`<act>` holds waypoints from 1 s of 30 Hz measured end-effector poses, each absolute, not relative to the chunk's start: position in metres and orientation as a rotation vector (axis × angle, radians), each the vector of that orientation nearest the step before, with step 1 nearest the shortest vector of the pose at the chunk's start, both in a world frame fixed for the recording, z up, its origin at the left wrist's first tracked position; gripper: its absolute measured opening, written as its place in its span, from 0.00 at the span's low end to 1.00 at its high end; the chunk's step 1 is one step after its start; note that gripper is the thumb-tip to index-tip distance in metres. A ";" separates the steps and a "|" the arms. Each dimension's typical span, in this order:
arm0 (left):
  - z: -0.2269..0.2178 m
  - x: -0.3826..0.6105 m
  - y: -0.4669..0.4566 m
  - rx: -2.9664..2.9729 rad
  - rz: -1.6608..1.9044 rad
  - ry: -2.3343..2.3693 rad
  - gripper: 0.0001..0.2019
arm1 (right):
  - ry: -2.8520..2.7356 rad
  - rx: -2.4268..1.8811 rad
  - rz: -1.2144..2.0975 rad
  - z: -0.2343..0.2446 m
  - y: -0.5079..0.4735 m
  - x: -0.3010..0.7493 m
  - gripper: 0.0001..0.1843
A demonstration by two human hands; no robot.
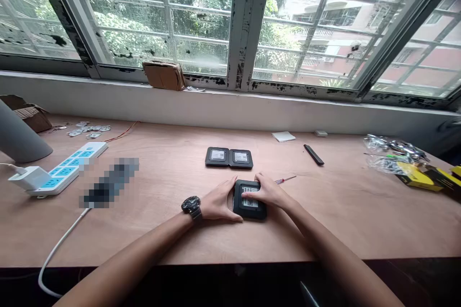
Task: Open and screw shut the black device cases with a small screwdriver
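Both hands are at the middle of a plywood desk [173, 235]. My left hand [219, 200] grips the left side of a black rounded-square device [249, 209] with a white barcode label. My right hand [265, 190] lies over its top and right side, with the fingers covering part of the label. Just beyond them, two similar black devices [229, 157] lie side by side, label up, apart from my hands. A small red-handled screwdriver [285, 180] lies near my right hand. A wristwatch [191, 206] sits on my left wrist.
A blue-and-white power strip [63, 168] with a white charger [29, 177] lies at the left, near a pixelated blurred object [110, 182]. A black stick-shaped object [313, 154] and a white note [283, 136] lie ahead. Plastic bags [389, 154] and a yellow box [419, 177] lie at the right.
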State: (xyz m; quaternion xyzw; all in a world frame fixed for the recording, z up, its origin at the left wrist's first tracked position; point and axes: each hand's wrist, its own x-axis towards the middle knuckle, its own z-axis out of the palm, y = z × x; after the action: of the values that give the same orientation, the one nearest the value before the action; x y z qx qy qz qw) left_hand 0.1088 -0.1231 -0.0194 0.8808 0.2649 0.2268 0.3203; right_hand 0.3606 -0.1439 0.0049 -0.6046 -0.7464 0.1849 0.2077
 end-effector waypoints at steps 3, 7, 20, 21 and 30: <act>-0.018 0.110 -0.124 2.303 0.616 0.688 0.66 | -2.052 -1.578 0.603 0.018 -0.152 0.362 0.30; -0.013 0.110 -0.129 2.340 0.645 0.689 0.63 | -2.066 -1.463 0.784 0.044 -0.164 0.363 0.25; -0.007 0.030 -0.210 2.622 0.494 1.517 0.48 | -2.558 -1.067 0.014 0.086 -0.178 0.387 0.06; -0.004 0.026 -0.207 2.636 0.499 1.503 0.45 | -2.571 -1.038 -0.073 0.080 -0.179 0.393 0.06; -0.003 0.037 -0.144 2.523 0.446 0.966 0.61 | -2.336 -1.153 -0.168 0.000 -0.202 0.451 0.10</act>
State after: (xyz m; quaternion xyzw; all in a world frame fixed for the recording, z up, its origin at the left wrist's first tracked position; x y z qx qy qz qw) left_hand 0.0374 -0.1439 -0.0026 0.9028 0.3457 0.1594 0.2001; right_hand 0.4510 -0.2021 -0.0002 -0.4261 -0.8636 -0.0620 0.2624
